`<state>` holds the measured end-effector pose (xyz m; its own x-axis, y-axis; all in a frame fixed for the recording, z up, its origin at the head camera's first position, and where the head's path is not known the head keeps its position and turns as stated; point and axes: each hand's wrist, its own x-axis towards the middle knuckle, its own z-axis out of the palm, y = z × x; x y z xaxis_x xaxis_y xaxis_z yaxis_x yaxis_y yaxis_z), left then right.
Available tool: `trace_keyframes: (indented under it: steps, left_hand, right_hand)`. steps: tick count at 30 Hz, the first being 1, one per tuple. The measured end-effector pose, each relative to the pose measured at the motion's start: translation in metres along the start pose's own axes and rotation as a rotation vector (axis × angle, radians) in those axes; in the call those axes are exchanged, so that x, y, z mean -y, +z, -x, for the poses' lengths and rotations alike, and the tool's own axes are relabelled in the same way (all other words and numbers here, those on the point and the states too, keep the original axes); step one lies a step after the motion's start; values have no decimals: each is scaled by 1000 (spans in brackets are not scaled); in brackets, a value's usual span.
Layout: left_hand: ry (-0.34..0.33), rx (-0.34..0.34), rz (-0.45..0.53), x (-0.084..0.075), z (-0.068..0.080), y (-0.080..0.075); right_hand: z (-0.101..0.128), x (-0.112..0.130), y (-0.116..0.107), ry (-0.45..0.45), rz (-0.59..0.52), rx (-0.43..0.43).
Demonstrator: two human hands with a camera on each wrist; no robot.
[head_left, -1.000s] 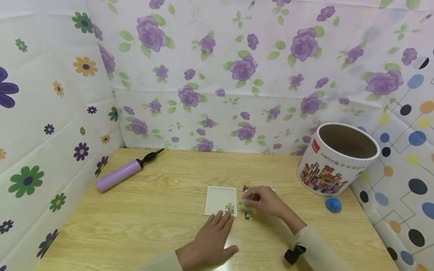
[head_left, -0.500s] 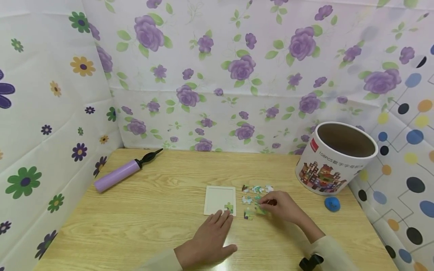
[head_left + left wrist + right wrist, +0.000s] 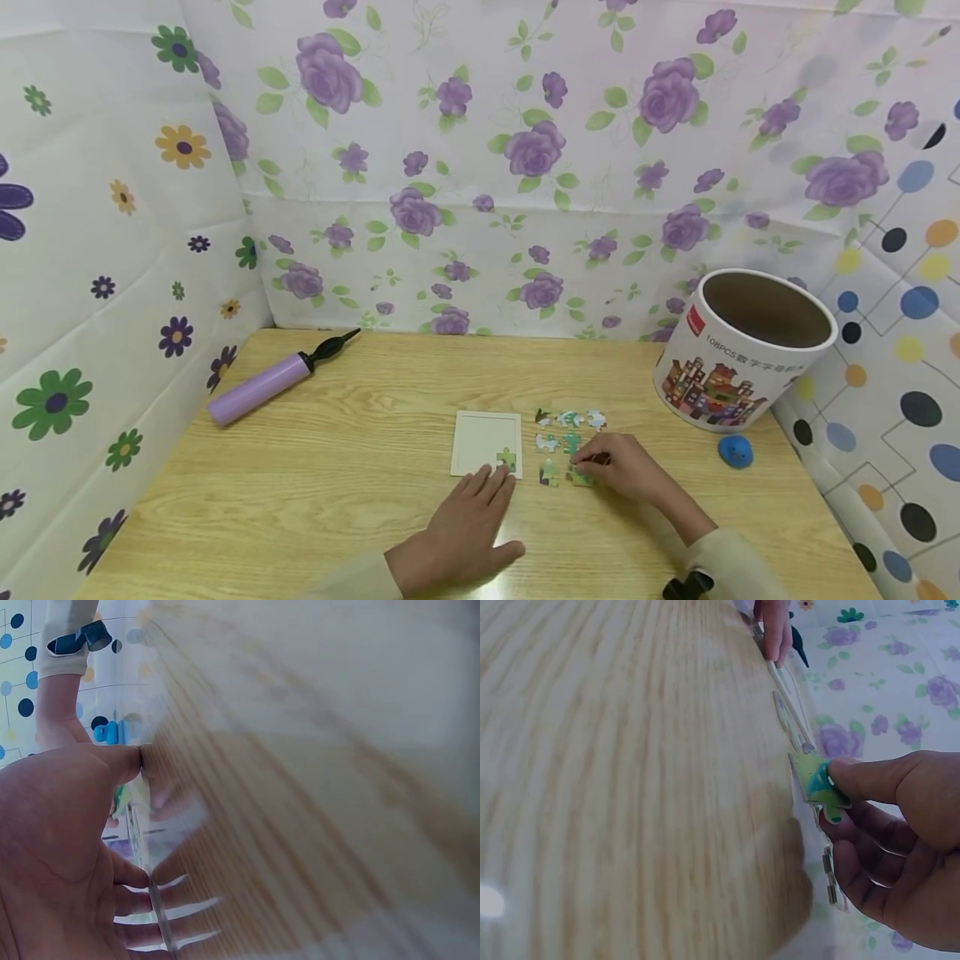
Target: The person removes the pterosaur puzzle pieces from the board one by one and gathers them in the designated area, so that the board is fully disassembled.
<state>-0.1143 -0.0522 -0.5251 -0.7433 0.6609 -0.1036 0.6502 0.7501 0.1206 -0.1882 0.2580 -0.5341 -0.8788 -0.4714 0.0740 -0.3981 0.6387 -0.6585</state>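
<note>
A square white puzzle frame (image 3: 476,440) lies on the table, with one green jigsaw piece (image 3: 507,457) in its lower right corner. My left hand (image 3: 465,525) rests with straight fingers on the frame's near edge, palm low over the wood in the left wrist view. To the right of the frame my right hand (image 3: 632,468) pinches a green jigsaw piece (image 3: 808,777) between thumb and fingers; the piece is tilted up on edge in the right wrist view. Several loose jigsaw pieces (image 3: 547,443) lie in rough rows between the frame and this hand.
A large white bucket (image 3: 720,375) with printed buildings stands at the back right. A blue button-like disc (image 3: 736,452) lies before it. At the back left lies a purple hand pump (image 3: 262,387) with a black nozzle. Patterned cloth walls (image 3: 480,208) enclose the wooden table (image 3: 337,467).
My right hand has moved right, away from the frame's side, over to the loose pieces and has a green jigsaw piece pinched. The left hand has stayed on the frame's edge.
</note>
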Motion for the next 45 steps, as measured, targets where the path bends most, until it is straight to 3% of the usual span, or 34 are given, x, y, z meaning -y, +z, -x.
trace_keyframes:
  steps: [29, 38, 45]
  left_hand:
    - [0, 12, 25, 1, 3, 0]
    - [9, 9, 35, -1, 3, 3]
    - [51, -44, -25, -2, 4, 4]
  right_hand:
    - [-6, 8, 9, 71, 66, -17]
    - [-15, 12, 10, 36, 52, -16]
    - [-30, 22, 15, -43, 34, 21]
